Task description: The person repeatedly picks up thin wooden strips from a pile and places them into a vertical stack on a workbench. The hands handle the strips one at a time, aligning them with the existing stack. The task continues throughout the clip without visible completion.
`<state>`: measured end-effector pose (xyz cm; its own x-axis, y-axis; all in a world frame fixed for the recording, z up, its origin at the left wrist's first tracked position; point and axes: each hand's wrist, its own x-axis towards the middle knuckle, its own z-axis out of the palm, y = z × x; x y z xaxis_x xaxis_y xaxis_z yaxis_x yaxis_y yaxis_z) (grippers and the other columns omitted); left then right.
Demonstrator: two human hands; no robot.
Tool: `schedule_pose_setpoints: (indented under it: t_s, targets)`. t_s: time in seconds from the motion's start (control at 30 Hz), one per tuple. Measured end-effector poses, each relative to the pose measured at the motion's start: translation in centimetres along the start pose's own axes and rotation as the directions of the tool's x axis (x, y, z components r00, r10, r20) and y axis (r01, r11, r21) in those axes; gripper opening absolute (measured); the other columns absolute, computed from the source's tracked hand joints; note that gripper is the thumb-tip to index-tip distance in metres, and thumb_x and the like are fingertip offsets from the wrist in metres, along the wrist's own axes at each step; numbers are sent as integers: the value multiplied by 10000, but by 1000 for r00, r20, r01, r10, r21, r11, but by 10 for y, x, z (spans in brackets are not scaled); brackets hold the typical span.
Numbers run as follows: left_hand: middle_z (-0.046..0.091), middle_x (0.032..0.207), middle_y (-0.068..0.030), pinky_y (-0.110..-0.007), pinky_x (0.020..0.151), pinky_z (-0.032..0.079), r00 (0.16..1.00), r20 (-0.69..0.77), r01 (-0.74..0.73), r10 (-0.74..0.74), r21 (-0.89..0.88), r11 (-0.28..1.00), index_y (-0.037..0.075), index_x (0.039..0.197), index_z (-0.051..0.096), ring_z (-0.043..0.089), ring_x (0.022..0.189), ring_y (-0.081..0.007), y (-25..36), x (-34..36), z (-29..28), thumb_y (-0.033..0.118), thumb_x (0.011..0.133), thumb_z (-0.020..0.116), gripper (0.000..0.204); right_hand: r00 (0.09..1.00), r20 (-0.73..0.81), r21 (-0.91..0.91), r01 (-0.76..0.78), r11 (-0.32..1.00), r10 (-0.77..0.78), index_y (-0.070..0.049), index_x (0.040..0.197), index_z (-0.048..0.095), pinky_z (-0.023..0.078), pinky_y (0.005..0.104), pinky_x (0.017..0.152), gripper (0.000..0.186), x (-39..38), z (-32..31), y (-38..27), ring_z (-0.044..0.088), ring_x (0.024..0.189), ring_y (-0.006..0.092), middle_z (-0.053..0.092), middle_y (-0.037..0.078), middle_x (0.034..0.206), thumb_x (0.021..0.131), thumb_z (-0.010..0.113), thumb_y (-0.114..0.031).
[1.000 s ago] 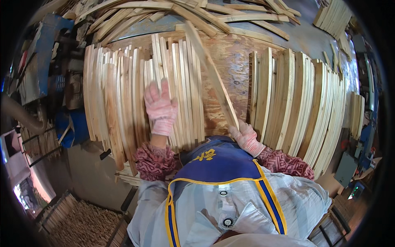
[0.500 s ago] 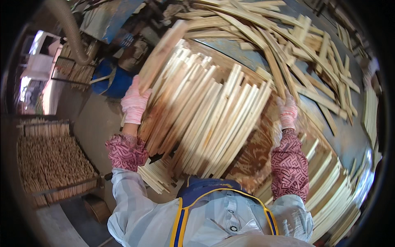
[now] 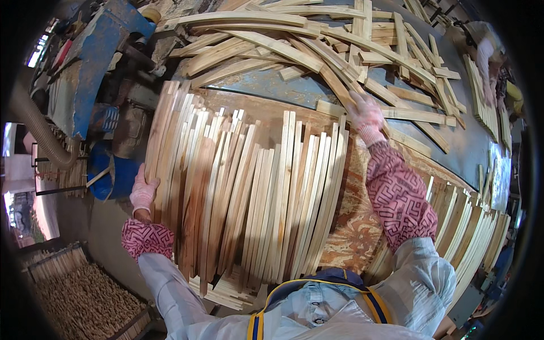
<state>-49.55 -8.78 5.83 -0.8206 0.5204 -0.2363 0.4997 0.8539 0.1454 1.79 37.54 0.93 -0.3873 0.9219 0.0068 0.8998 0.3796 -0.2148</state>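
Note:
At the left end of a row of wooden strips (image 3: 258,209), my left hand (image 3: 143,190), in a pink-and-white glove, grips the outermost strip (image 3: 162,136) from its outer side, thumb toward the row. The strips lie side by side on a brown-patterned board (image 3: 354,218), their far ends uneven. Over to the right, my right hand (image 3: 368,116), gloved the same, closes on a long wooden strip (image 3: 334,85) at the near edge of a loose pile. Its fingertips are partly hidden there.
Loose wooden pieces (image 3: 391,51) lie crisscross on the blue-grey table (image 3: 272,85). More strips (image 3: 459,221) are lined up at the right. A co-worker's arm (image 3: 486,62) reaches over boards at far right. A blue bin (image 3: 102,170) and a crate of sticks (image 3: 93,300) stand at left.
The tilted wooden strip in my left hand has come down against the row's left end. My right hand has reached farther along the pile. The view has turned and shifted.

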Motion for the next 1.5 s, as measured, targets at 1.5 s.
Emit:
schedule_pose_setpoints:
  t_s: [1.5]
  targets:
    - [477, 1471, -192, -479, 1177, 306, 859, 9, -405, 512, -601, 689, 105, 1239, 660, 312, 1422, -431, 331, -371, 151, 256, 777, 784, 501, 997, 70, 290, -38, 956, 19, -129, 1254, 674, 559, 438, 895, 435, -117, 5, 62, 691, 1020, 329, 703, 142, 1133, 868, 719, -324]
